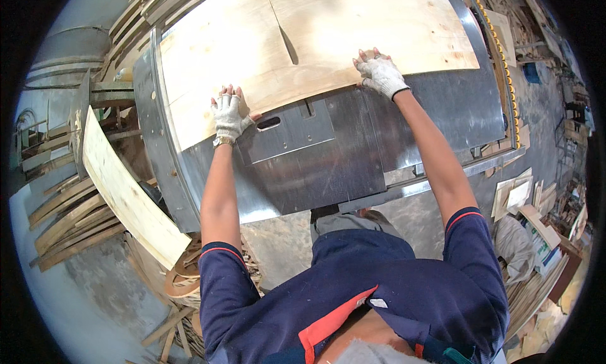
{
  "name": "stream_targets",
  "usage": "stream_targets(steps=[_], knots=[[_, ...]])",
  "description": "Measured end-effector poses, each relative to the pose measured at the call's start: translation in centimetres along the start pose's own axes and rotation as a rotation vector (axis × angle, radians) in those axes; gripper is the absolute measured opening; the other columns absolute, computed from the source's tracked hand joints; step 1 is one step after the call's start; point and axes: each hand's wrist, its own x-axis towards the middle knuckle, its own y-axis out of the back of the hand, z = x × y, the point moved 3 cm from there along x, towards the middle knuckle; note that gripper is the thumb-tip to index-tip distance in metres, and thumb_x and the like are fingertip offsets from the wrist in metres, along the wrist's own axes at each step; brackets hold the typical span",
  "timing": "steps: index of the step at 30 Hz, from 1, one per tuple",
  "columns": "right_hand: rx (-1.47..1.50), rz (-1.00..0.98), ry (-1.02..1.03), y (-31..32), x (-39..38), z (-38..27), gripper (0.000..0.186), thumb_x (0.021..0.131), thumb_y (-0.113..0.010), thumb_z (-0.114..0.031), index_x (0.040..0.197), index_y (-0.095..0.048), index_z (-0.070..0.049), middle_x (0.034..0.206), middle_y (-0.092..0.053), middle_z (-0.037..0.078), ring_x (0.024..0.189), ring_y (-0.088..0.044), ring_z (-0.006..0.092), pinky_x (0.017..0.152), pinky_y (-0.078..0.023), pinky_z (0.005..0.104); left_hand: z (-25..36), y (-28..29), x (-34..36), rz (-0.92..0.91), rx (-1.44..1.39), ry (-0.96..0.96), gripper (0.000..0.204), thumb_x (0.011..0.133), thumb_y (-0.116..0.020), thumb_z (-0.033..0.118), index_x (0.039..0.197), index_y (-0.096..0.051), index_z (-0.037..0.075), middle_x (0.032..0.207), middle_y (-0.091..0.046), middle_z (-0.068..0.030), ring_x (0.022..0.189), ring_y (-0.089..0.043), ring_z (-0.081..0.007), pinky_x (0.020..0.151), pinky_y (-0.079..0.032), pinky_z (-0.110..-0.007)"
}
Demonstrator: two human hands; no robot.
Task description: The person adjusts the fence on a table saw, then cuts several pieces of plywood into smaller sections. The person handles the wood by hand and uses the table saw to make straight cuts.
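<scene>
A large pale plywood sheet (341,29) lies flat on the dark metal table of a table saw (315,178). A narrow dark blade-like piece (289,47) stands in the sheet, and a thin cut line runs from it toward the far edge. My left hand (230,115), in a white fingertip-less glove with a watch at the wrist, rests open on the sheet's near edge, left of the blade. On the right, my gloved right hand (380,74) presses on the near edge, fingers spread. Neither hand grips anything else.
A slotted insert plate (287,140) sits in the tabletop before me. A long pale board (126,187) leans at the left, beside stacked wood strips (76,219). Metal rails (467,168) edge the table's right side. Board offcuts (514,190) lie further right.
</scene>
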Motion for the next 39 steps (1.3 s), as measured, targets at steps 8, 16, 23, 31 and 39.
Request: stream_targets(steps=[8, 16, 23, 31, 39], knots=[[0.046, 0.025, -0.001, 1.2, 6.2, 0.2, 0.069, 0.079, -0.074, -0.044, 0.142, -0.048, -0.029, 0.158, -0.032, -0.007, 0.147, -0.023, 0.0353, 0.114, -0.026, 0.0621, -3.5, -1.3, 5.4, -0.053, 0.063, 0.024, 0.109, 0.061, -0.076, 0.070, 0.146, -0.043, 0.011, 0.152, -0.039, -0.0162, 0.144, -0.031, -0.0315, 0.117, -0.018, -0.058], [0.019, 0.115, 0.046, 1.1, 11.3, 0.8, 0.071, 0.080, -0.071, -0.050, 0.143, -0.046, -0.031, 0.158, -0.032, -0.005, 0.146, -0.027, 0.0370, 0.112, -0.028, 0.0648, -6.1, -2.6, 9.2, -0.065, 0.134, 0.034, 0.109, 0.063, -0.071, 0.074, 0.147, -0.041, 0.012, 0.153, -0.038, -0.0140, 0.145, -0.031, -0.0291, 0.117, -0.019, -0.057], [0.010, 0.111, 0.026, 1.8, 12.7, 2.8, 0.068, 0.081, -0.070, -0.049, 0.143, -0.046, -0.033, 0.158, -0.031, -0.007, 0.146, -0.026, 0.0362, 0.113, -0.027, 0.0646, -5.4, -3.2, 11.7, 0.000, 0.109, 0.005, 0.107, 0.062, -0.074, 0.071, 0.145, -0.043, 0.011, 0.151, -0.041, -0.0141, 0.143, -0.033, -0.0297, 0.116, -0.020, -0.055], [0.028, 0.073, 0.016, 2.9, 15.7, 3.2, 0.069, 0.083, -0.067, -0.051, 0.145, -0.045, -0.031, 0.160, -0.027, -0.006, 0.148, -0.021, 0.0339, 0.116, -0.024, 0.0593, -6.4, -3.3, 14.0, 0.009, 0.096, 0.006, 0.105, 0.060, -0.076, 0.068, 0.143, -0.046, 0.011, 0.150, -0.043, -0.0150, 0.142, -0.035, -0.0298, 0.115, -0.022, -0.056], [0.153, 0.463, -0.228, -1.1, 14.4, 1.9, 0.070, 0.088, -0.065, -0.047, 0.146, -0.043, -0.014, 0.158, -0.032, 0.008, 0.148, -0.024, 0.0322, 0.118, -0.021, 0.0554, -13.2, -5.0, 22.7, -0.040, 0.160, 0.034, 0.108, 0.063, -0.071, 0.073, 0.146, -0.042, 0.012, 0.151, -0.041, -0.0123, 0.142, -0.034, -0.0290, 0.115, -0.023, -0.057]])
